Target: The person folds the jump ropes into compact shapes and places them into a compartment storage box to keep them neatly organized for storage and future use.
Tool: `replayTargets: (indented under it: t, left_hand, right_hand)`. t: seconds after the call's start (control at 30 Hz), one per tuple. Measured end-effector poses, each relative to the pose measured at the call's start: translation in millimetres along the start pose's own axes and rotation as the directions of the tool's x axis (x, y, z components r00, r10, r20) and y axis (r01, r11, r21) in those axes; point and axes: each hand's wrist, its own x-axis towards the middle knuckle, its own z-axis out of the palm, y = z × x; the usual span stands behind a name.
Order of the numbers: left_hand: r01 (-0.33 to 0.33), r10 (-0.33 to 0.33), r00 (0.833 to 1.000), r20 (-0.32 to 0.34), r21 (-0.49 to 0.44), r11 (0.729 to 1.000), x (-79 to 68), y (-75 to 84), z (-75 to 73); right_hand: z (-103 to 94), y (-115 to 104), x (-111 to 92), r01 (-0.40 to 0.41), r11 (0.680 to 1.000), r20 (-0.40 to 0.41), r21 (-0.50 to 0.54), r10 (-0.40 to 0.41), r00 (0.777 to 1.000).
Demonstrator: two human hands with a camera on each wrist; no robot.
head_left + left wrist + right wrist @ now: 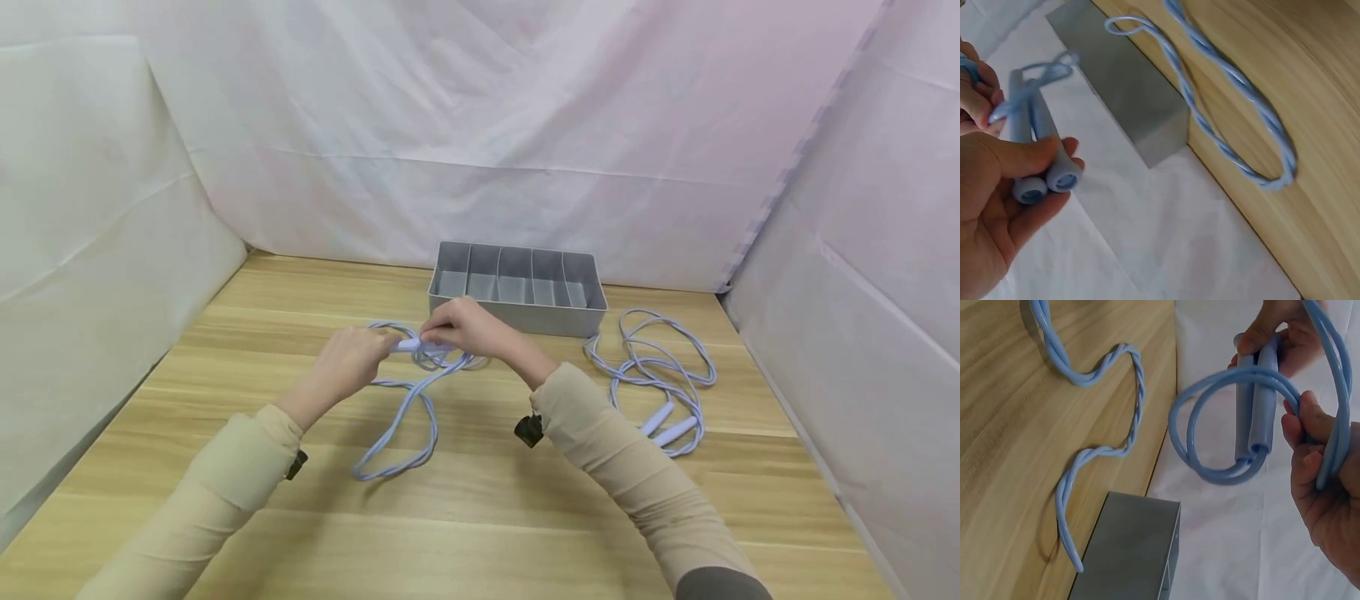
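Two pale blue handles of a jump rope (pixel 1047 125) lie side by side in my left hand (pixel 351 357), which pinches them near their ends between thumb and fingers. Beside it, my right hand (pixel 468 327) holds the doubled cord (pixel 1222 378) where it loops out of the handles. In the right wrist view that loop curves around in front of both handles (pixel 1263 406). The rest of the cord, twisted on itself, trails down to the table in a long bend (pixel 397 471). Both hands are close together in front of the grey box.
A grey box (pixel 517 317) with several compartments stands at the back of the wooden table (pixel 450 550). At the right lies a second jump rope (pixel 652 375), loosely coiled, its two handles (pixel 675 431) side by side. White cloth walls (pixel 450 125) enclose the back and sides.
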Motion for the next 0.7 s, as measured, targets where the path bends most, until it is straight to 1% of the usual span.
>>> replayTargets:
  t: [0.1, 0.2, 0.33, 0.4, 0.5, 0.6, 0.67, 0.7]
  left_hand:
    - [-0.058, 0.057, 0.998, -0.033, -0.03, 0.998, -2.4, -8.0, 1.6]
    - [-0.111, 0.105, 0.991, -0.086, -0.063, 0.992, -5.0, -11.8, 2.8]
    - [-0.192, 0.172, 0.971, -0.168, -0.112, 0.975, -8.6, -11.8, 2.4]
    - [-0.226, 0.198, 0.959, -0.201, -0.128, 0.966, -8.6, -9.7, 1.9]
    - [-0.261, 0.218, 0.944, -0.249, -0.152, 0.953, -5.9, -6.5, 2.6]
    - [-0.28, 0.215, 0.928, -0.303, -0.19, 0.941, -2.7, -5.6, 4.2]
    - [-0.293, 0.209, 0.917, -0.34, -0.221, 0.93, -1.7, -6.6, 5.1]
    - [-0.3, 0.205, 0.912, -0.356, -0.237, 0.924, -1.4, -7.3, 5.1]
  right_hand:
    - [-4.5, 5, 1, -0.02, 0.998, 0.028, 0.053, 0.018, 0.999]
    - [-9.4, 12, 1, -0.029, 0.989, 0.06, 0.147, 0.02, 0.998]
    - [-14.1, 20, 1, -0.011, 0.956, 0.112, 0.292, -0.022, 0.993]
    - [-14.8, 25, 1, -0.022, 0.935, 0.129, 0.355, -0.026, 0.991]
    - [-14.3, 34, 0, -0.077, 0.89, 0.132, 0.449, 0.019, 0.991]
    - [-13.1, 41, 1, -0.141, 0.819, 0.133, 0.556, 0.08, 0.988]
    - [-12.7, 44, 1, -0.169, 0.772, 0.152, 0.613, 0.096, 0.984]
    - [-12.8, 45, 1, -0.183, 0.753, 0.167, 0.631, 0.098, 0.981]
